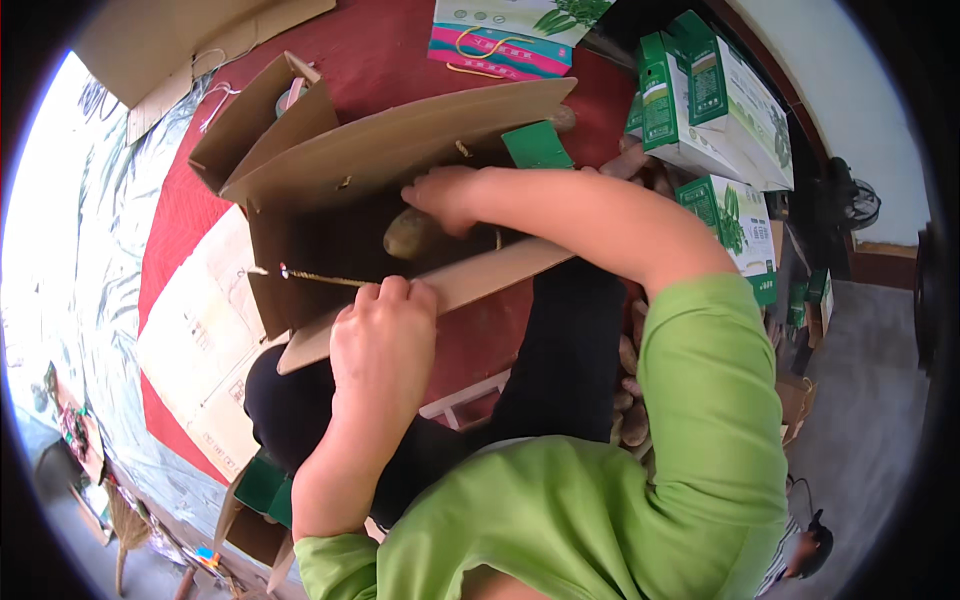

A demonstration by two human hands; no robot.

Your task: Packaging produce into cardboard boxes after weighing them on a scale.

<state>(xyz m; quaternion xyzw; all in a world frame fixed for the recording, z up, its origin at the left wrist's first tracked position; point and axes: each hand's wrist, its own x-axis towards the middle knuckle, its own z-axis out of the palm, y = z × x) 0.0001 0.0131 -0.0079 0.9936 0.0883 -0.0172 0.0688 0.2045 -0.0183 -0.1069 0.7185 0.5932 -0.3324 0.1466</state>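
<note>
A long open cardboard box point(400, 130) lies before me, its plain brown inner side showing. My right hand point(447, 197) reaches down into it, fingers curled against a brown potato-like tuber point(408, 235); part of its grip is hidden. At the near side, my left hand point(383, 325) has its fingers hooked over the box's cardboard edge. A thin twisted cord point(325, 277) runs from the box's left end toward that hand. A green flap point(538, 146) stands at the far right end, beside my right forearm.
Green-and-white cartons point(735, 215) stand at the right, with more tubers point(634, 425) below. A pink-and-blue carton point(500, 52) sits at the back on the red cloth point(385, 45). Flattened cardboard point(205, 340) lies left. A person's dark-haired head point(815, 550) shows at lower right.
</note>
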